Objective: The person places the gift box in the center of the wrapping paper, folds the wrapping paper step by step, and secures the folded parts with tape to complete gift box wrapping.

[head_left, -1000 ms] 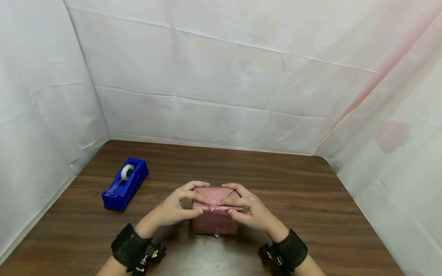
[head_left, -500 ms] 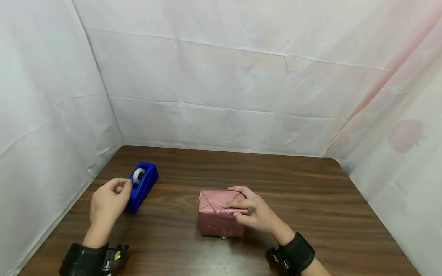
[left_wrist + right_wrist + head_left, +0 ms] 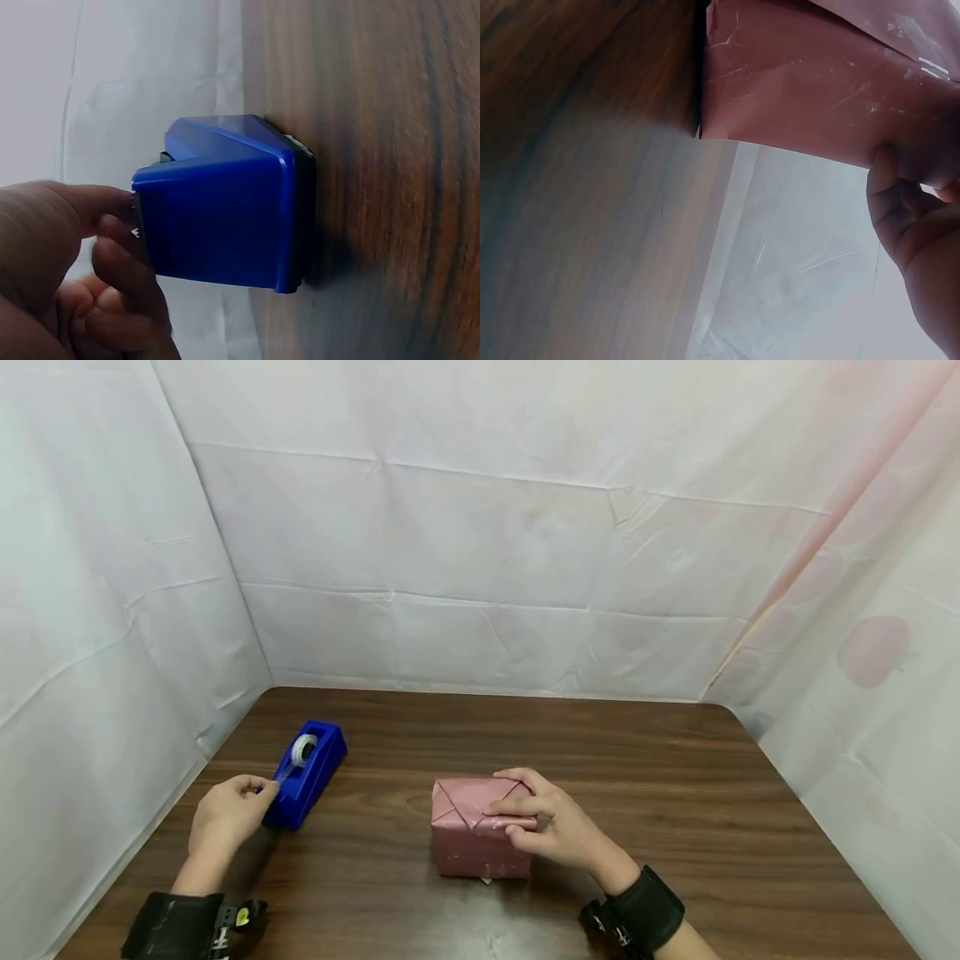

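Note:
A blue tape dispenser (image 3: 315,783) stands at the left of the table, a roll of clear tape (image 3: 302,748) in it. At its near end my left hand (image 3: 227,814) pinches the tape's free end between thumb and forefinger. The left wrist view puts those fingertips right at the serrated cutter (image 3: 136,214). A box wrapped in shiny pink paper (image 3: 480,853) sits near the middle, its folded flaps facing up. My right hand (image 3: 558,827) holds the box's right side, fingers over the top and thumb at the near upper edge.
The dark wooden table (image 3: 637,760) is bounded by pale cloth hangings (image 3: 465,527) at the back and both sides. Black wrist straps with cameras sit on both wrists. A small pale scrap (image 3: 486,881) shows at the box's lower front edge.
My left hand has left the box, moved left to the dispenser, and come down to its cutter end to pinch the tape. My right hand stays on the box.

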Demonstrator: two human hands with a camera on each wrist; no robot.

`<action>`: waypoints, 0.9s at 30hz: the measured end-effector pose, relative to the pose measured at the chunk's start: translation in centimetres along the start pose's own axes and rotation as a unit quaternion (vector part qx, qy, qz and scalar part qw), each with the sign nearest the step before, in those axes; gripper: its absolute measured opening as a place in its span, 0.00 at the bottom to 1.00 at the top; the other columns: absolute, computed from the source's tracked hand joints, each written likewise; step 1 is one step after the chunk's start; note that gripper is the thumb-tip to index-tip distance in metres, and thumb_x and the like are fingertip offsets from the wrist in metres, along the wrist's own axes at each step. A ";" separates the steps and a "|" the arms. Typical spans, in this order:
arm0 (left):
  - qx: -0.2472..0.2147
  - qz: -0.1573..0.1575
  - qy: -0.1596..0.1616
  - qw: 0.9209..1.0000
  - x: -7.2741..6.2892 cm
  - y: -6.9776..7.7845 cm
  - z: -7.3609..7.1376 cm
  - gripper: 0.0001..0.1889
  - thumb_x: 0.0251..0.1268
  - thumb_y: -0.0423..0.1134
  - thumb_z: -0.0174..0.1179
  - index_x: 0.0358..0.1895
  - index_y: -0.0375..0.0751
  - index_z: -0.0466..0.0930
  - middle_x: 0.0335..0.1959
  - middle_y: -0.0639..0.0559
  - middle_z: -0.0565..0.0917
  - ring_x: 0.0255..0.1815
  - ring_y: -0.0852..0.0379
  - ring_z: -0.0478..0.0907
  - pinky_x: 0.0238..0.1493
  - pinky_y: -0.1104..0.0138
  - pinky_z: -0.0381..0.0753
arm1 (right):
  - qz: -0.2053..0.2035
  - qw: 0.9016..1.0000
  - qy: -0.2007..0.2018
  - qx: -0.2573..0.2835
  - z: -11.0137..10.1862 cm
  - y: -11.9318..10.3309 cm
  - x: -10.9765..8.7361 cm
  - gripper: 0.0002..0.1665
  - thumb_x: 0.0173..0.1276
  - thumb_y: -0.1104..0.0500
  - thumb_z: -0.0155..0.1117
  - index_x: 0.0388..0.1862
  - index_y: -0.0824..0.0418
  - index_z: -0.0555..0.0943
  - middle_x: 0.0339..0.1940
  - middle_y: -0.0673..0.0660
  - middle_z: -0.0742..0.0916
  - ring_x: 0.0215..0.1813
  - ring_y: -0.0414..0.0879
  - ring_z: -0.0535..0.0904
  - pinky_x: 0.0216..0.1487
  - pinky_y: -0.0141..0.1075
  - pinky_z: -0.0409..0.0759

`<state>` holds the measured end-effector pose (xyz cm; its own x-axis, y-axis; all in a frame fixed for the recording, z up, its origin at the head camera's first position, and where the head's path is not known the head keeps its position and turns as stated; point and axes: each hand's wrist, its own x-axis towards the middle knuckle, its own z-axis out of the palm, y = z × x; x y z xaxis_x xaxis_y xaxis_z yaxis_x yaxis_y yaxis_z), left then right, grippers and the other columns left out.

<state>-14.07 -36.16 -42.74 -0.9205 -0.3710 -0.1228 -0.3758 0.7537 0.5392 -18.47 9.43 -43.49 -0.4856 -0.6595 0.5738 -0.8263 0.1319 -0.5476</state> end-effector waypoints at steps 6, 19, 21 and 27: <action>-0.002 0.023 0.000 1.000 0.3 0.1 -0.4 0.27 0.72 0.55 0.45 0.53 0.31 0.77 0.32 0.48 0.84 0.31 0.53 0.78 0.28 0.64 0.71 | 0.001 1.000 0.000 -0.007 0.3 0.2 0.2 0.24 0.57 0.68 0.65 0.50 0.47 0.84 0.64 0.59 0.75 0.59 0.46 0.74 0.43 0.30 0.75; -0.024 0.003 -0.025 0.999 0.3 0.8 -1.2 0.33 0.74 0.57 0.35 0.55 0.27 0.75 0.37 0.41 0.88 0.44 0.39 0.79 0.34 0.58 0.73 | -0.003 1.000 -0.007 0.018 0.3 0.1 0.8 0.22 0.59 0.69 0.64 0.51 0.51 0.85 0.65 0.61 0.74 0.60 0.49 0.73 0.40 0.29 0.77; -0.026 -0.002 -0.029 0.999 0.3 0.8 -1.3 0.34 0.75 0.57 0.34 0.54 0.26 0.75 0.36 0.41 0.88 0.45 0.39 0.79 0.34 0.59 0.73 | -0.003 1.000 -0.008 0.022 0.3 0.0 0.9 0.22 0.59 0.69 0.64 0.51 0.52 0.85 0.65 0.61 0.74 0.60 0.49 0.73 0.41 0.29 0.77; -0.080 -0.026 -0.041 0.996 0.4 0.4 -1.5 0.35 0.75 0.54 0.27 0.58 0.23 0.71 0.34 0.45 0.87 0.37 0.49 0.79 0.33 0.64 0.71 | -0.009 1.000 -0.005 0.019 0.5 0.0 1.1 0.22 0.58 0.69 0.65 0.51 0.52 0.85 0.65 0.61 0.74 0.59 0.50 0.74 0.42 0.30 0.77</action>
<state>-14.39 -36.82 -41.30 -0.9082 -0.3567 -0.2190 -0.4077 0.6354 0.6558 -18.85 8.33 -43.18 -0.4672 -0.6696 0.5773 -0.8234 0.0918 -0.5599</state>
